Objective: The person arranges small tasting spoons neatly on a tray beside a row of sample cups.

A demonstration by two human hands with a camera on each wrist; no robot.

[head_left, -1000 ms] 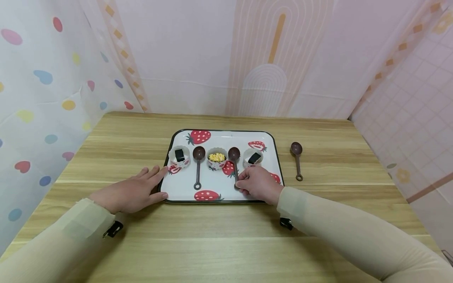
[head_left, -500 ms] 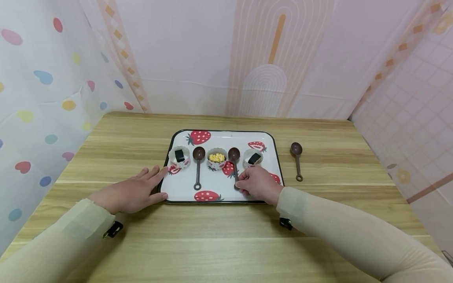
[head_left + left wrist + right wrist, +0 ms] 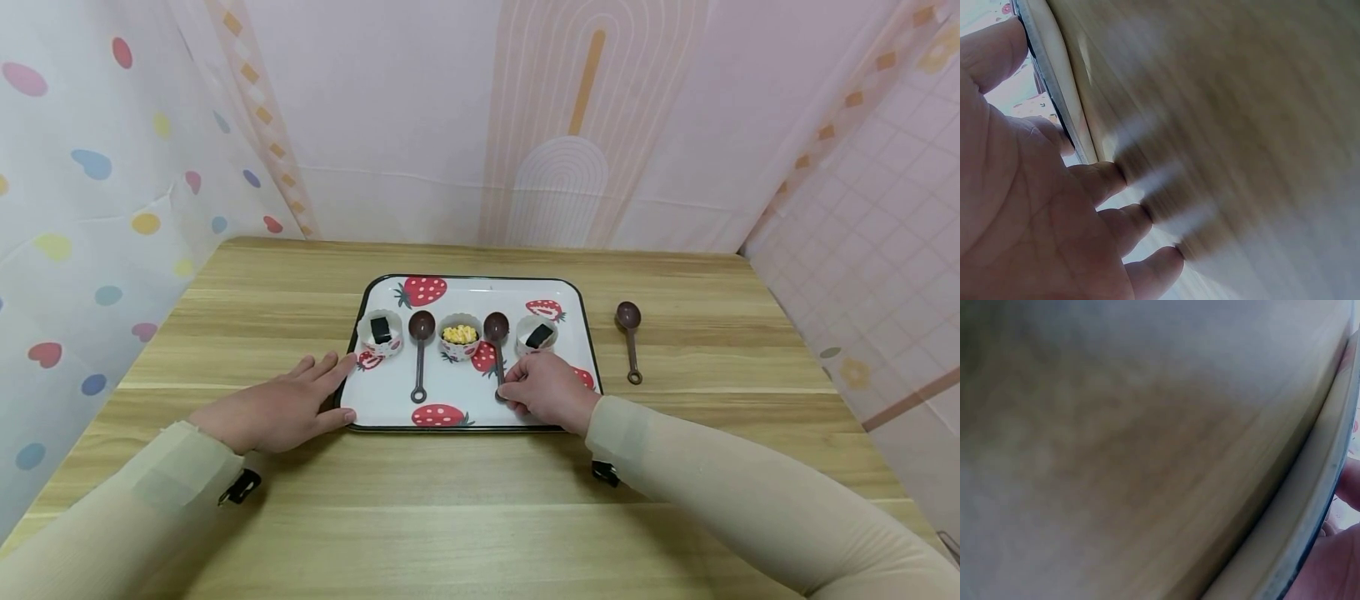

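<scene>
Spoon point(image 3: 496, 327) unmoved, work seemingly paused; right hand point(image 3: 552, 387) pinches handle point(image 3: 500, 368); left of it, straight-fingered left hand point(image 3: 279, 408) touches tray point(image 3: 384, 398).

3 cups point(image 3: 460, 353) w/ 2 spoons point(image 3: 496, 327) btwn, on tray point(image 3: 390, 387); 3rd spoon point(image 3: 628, 316) R, on tbl point(image 3: 450, 517)

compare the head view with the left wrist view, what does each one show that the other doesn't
Only the head view: the right hand pinching a brown spoon near its handle end, the yellow food, and another spoon lying off to the right.

Only the left wrist view: the palm side of the left hand and the outer side of the tray.

Both: the left hand at the tray's edge and the wooden table.
</scene>
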